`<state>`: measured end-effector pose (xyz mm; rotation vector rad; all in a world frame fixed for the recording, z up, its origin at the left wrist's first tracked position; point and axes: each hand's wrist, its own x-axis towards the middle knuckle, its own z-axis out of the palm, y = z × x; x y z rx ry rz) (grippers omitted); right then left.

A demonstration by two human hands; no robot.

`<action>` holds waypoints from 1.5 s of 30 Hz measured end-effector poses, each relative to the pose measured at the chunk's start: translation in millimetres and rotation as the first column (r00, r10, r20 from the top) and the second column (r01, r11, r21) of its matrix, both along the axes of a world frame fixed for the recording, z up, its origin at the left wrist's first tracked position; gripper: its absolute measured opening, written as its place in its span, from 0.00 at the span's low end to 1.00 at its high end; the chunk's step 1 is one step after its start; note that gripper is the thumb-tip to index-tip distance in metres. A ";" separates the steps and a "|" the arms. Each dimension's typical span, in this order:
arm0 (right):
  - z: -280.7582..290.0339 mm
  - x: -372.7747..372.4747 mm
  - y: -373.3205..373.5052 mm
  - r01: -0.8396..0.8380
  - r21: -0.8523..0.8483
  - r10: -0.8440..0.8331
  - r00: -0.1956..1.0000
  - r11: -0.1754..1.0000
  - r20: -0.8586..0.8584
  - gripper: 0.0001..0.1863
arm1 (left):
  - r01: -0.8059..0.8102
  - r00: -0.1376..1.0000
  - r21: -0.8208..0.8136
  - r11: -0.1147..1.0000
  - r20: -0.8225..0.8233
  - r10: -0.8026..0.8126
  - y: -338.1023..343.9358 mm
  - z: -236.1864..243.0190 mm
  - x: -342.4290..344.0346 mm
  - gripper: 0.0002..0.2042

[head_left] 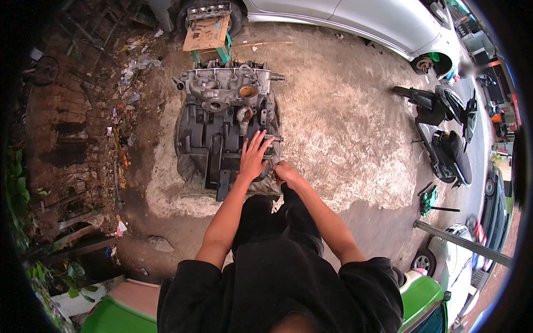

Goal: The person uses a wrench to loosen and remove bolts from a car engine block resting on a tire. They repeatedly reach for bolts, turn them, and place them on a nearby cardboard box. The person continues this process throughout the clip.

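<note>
Straight ahead of me a car engine (202,130) rests low on the ground, with a dark block and a grey metal cylinder head (208,83) at its far end. My left hand (254,156) lies over the engine's right side, fingers stretched out and slightly spread, nothing held in it. Beyond its fingertips is a rusty, pipe-like fitting (244,115). At the engine's near right edge my right hand (284,172) is closed, its fingers curled together. What it grips, if anything, is too small and hidden to make out.
A wooden-topped stool (206,34) with green legs stands beyond the engine, carrying a metal part (209,11). A silver car (344,22) is parked behind it. Motorcycles (444,139) and a green floor jack (428,201) are at right. Litter (133,72) lies along the left edge.
</note>
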<state>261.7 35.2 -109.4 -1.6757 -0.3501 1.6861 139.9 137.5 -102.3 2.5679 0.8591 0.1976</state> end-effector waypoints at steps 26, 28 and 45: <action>-132.1 73.1 -15.7 -0.098 0.050 0.086 0.973 0.994 0.213 0.29 | 0.007 0.990 -0.102 0.995 -0.139 -0.021 2.3 9.8 1.3 0.45; -139.4 78.2 -14.5 -0.136 0.025 0.127 0.963 0.990 0.237 0.28 | 0.012 0.990 -0.108 0.994 -0.138 -0.027 3.2 10.0 0.7 0.45; -99.3 68.3 -15.2 -0.004 -0.030 0.008 0.986 1.000 0.167 0.21 | -0.019 0.995 -0.169 0.985 -0.103 0.001 3.1 6.2 2.7 0.44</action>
